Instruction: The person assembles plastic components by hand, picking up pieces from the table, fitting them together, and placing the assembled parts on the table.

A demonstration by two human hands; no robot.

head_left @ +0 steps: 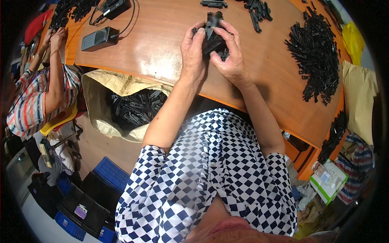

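Observation:
Above the wooden table point(162, 44), both my hands are closed around a bundle of slim black plastic parts point(212, 42). My left hand point(192, 50) grips it from the left, thumb along its upper side. From the right, my right hand point(231, 58) curls around it, fingertips meeting the bundle near its top. The exact shape of the parts is partly hidden by my fingers. Just beyond my hands lie a short stack of similar black parts point(214, 4) and a loose group of black strips point(259, 14). A large heap of black parts point(314, 60) spreads at the right.
A black box-shaped device point(100, 39) and a corded black unit point(114, 8) sit at the table's left. Below the front edge stands an open woven sack point(95, 107) of black parts. At far left, a co-worker's hand point(59, 38) is near another pile point(73, 10). Blue crates point(107, 174) stand lower left.

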